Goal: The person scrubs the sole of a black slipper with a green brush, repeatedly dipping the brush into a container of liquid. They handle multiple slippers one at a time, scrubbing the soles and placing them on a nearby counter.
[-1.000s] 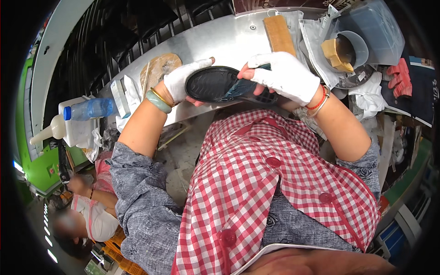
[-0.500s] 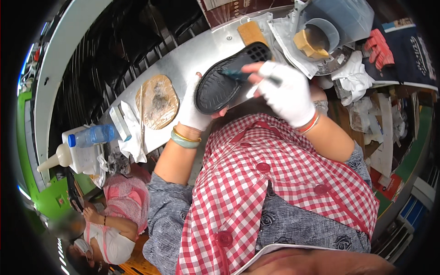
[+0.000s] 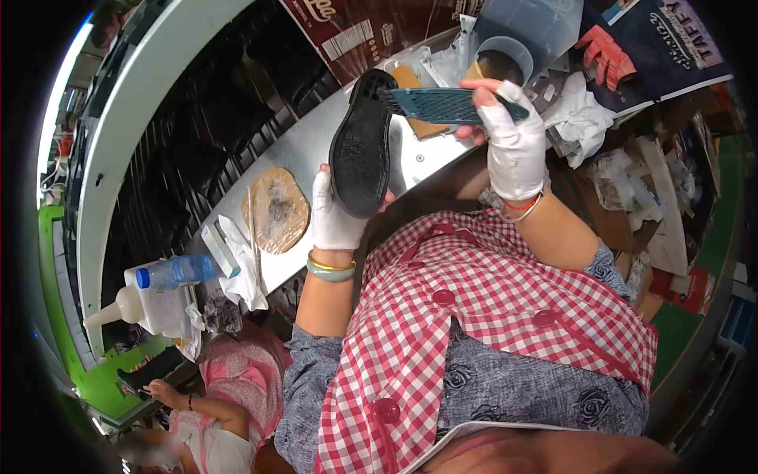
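Observation:
My left hand (image 3: 335, 217), in a white glove with bare fingertips, grips a black shoe sole (image 3: 360, 162) by its wide end. The sole stands tilted, its inner side toward me, with the narrow gridded end up and away. Gloved the same way, my right hand (image 3: 513, 154) pinches a flat teal brush (image 3: 442, 107) with a crosshatched handle. Its dark bristles meet the sole's rim near the gridded end; whether they press on it I cannot tell.
A round tan board (image 3: 276, 209) under clear film lies on the metal table, left of the sole. Farther left are a blue-capped bottle (image 3: 178, 271) and a white squeeze bottle (image 3: 142, 304). A clear cup (image 3: 505, 57) and a pink glove (image 3: 606, 57) sit back right. A co-worker (image 3: 229, 403) is lower left.
The sole has swung more upright, its gridded end moving left. The brush has gone from the sole's middle to the rim near that end. My right hand has shifted up and right.

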Demonstrator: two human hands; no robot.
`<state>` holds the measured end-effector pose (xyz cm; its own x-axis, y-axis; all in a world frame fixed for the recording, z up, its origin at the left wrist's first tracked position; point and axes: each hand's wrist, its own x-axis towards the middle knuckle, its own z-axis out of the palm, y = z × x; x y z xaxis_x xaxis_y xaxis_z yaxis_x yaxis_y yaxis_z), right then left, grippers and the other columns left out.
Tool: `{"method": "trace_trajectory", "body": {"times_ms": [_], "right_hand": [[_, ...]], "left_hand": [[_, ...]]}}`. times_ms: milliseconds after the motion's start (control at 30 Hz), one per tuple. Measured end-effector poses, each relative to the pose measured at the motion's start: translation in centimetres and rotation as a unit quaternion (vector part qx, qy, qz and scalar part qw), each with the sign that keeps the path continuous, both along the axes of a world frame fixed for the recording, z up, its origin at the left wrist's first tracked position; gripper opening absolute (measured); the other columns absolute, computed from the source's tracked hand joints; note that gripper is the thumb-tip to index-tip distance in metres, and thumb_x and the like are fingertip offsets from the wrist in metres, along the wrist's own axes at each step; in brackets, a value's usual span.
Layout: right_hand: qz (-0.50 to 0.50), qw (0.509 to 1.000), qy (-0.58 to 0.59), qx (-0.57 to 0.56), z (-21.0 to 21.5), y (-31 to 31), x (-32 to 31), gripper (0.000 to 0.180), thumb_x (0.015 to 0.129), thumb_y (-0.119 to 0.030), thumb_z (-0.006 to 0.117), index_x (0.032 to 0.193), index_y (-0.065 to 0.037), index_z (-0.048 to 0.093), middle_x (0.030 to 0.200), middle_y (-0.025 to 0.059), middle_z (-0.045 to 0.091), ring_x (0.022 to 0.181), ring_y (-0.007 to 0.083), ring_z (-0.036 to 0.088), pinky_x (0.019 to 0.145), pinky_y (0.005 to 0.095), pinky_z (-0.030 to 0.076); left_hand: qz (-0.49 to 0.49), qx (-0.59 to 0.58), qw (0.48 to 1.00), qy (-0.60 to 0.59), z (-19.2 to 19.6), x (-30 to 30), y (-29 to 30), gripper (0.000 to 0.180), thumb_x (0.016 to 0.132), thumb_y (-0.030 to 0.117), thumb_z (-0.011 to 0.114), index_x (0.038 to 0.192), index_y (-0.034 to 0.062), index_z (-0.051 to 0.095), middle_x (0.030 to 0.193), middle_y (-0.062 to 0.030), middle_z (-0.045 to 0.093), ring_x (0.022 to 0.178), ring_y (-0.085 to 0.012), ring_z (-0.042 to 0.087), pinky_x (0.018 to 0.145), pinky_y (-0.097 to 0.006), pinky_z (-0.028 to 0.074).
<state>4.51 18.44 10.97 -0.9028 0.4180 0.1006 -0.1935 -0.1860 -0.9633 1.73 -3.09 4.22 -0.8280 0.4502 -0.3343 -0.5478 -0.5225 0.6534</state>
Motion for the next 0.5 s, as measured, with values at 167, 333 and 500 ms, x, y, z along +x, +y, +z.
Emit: {"method": "trace_trajectory", "body": {"times_ms": [167,333,500], "right_hand": [[-0.193,0.978,0.039,-0.07,-0.1,1.2,1.2,0.033,0.092,-0.028,0.052,0.106,0.001,0.056,0.08,0.0063,0.06,0.059,0.0113,0.056,0.052,0.02,0.04],[-0.232,0.962,0.128,-0.063,-2.4,2.5,0.9,0.029,0.093,-0.024,0.051,0.106,0.002,0.055,0.084,0.0068,0.06,0.059,0.0139,0.061,0.05,0.0205,0.043],[-0.197,0.973,0.104,-0.059,-1.1,1.3,0.4,0.027,0.094,-0.022,0.049,0.107,0.001,0.053,0.084,0.007,0.062,0.065,0.0137,0.061,0.055,0.022,0.043]], "left_hand": [[0.014,-0.024,0.997,0.072,4.5,1.1,-0.3,0.072,0.082,0.062,0.042,0.118,0.0001,0.049,0.095,-0.016,0.061,0.071,-0.0272,0.061,0.057,-0.035,0.047],[0.118,0.038,0.98,0.157,15.1,-2.7,2.1,0.076,0.082,0.067,0.037,0.119,0.002,0.048,0.092,-0.0118,0.061,0.071,-0.0246,0.062,0.055,-0.032,0.048],[0.088,-0.002,0.92,0.382,20.7,-18.8,7.6,0.041,0.09,0.041,0.05,0.103,0.0019,0.054,0.102,-0.0133,0.061,0.091,-0.0296,0.058,0.076,-0.038,0.047]]}}
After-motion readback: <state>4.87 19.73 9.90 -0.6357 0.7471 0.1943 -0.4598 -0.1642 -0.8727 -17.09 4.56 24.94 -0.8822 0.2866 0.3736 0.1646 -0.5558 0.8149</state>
